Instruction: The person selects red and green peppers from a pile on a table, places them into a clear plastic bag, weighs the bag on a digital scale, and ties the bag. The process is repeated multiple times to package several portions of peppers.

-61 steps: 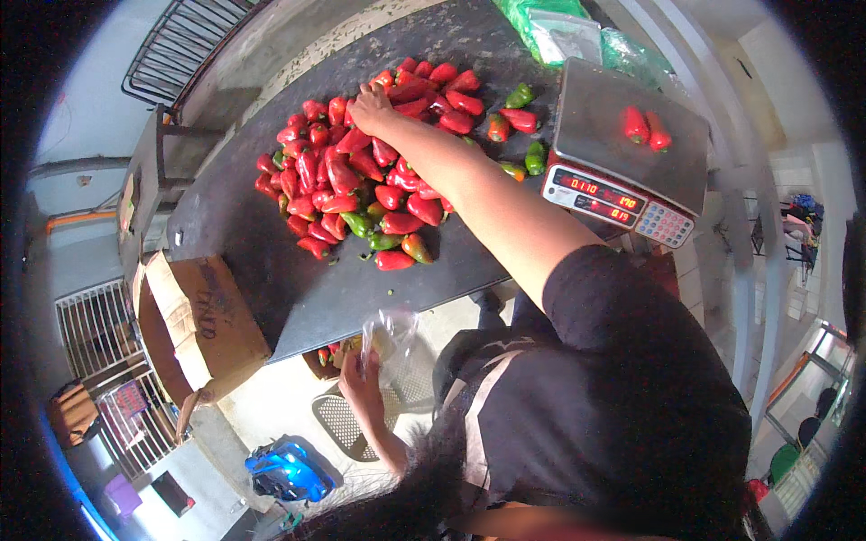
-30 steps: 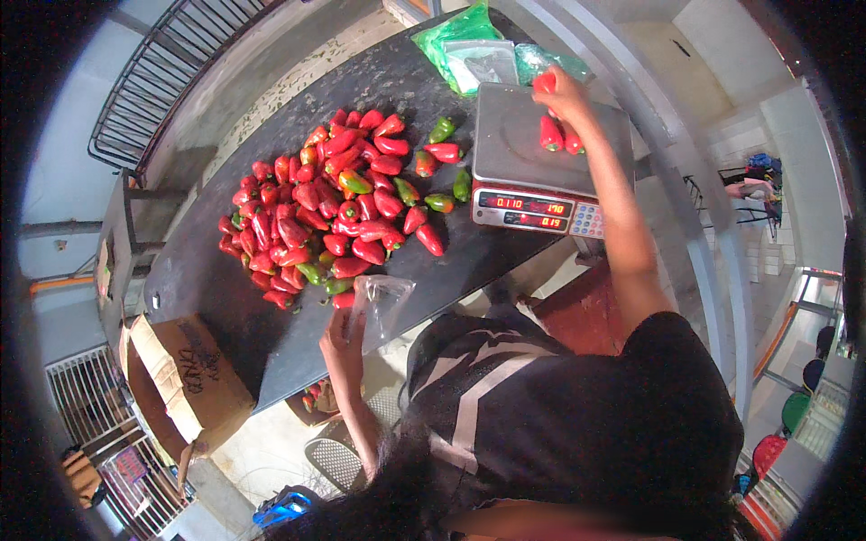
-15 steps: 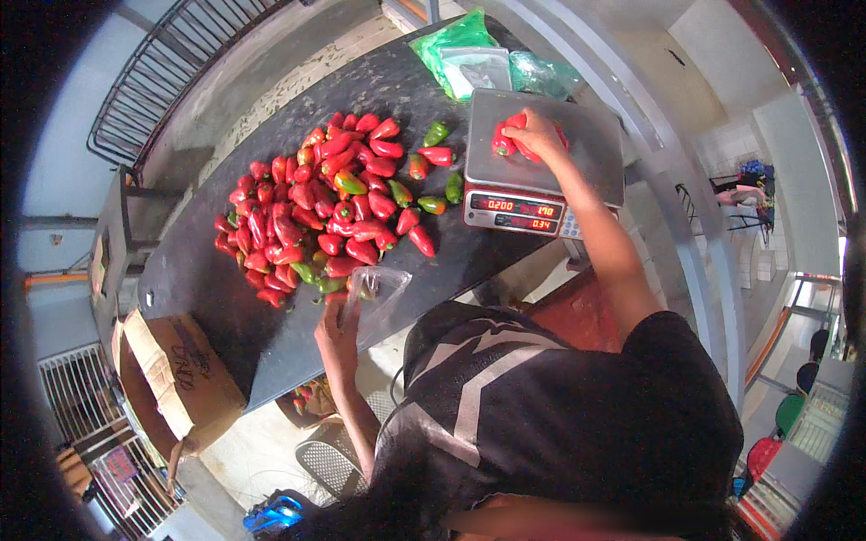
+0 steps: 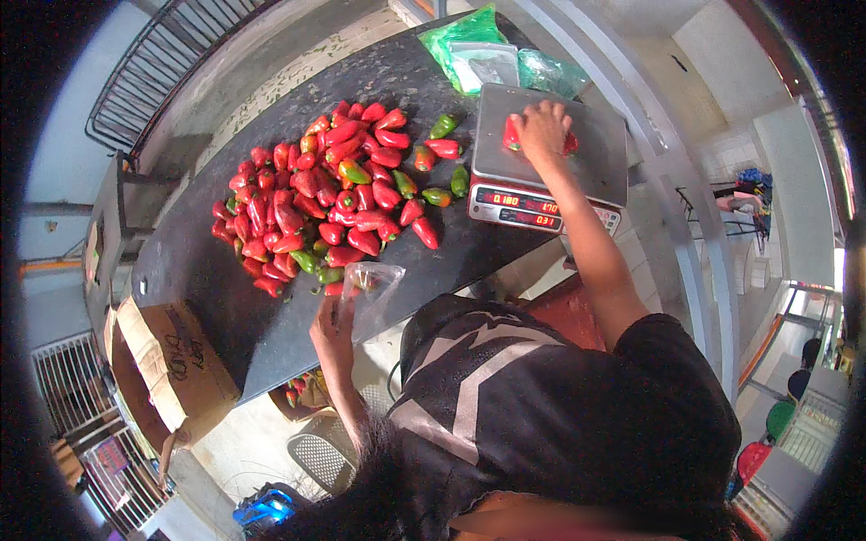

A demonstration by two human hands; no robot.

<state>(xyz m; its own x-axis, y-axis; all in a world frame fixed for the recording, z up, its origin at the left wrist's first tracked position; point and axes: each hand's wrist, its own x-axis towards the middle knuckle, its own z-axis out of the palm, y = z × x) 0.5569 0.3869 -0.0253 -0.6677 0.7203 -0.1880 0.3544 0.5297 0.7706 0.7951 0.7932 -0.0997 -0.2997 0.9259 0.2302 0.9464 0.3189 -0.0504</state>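
A thin clear plastic bag is gripped at its side by my left hand, close to the near edge of the table. The bag looks loose and its mouth stands apart. Over on the right, my right hand curls its fingers over some red peppers on the steel pan of a digital scale. Most of those peppers are hidden under the palm. A big heap of red peppers, with a few green ones, spreads between the two hands to the far left.
Loose green peppers lie between heap and scale. Green plastic bags and a clear packet sit behind the scale. An open cardboard box stands at the table's left end. The dark table's near edge runs past my body.
My right hand has shifted slightly on the peppers, its fingers now laid more over the top. The scale's display has changed. My left hand keeps hold of the plastic bag.
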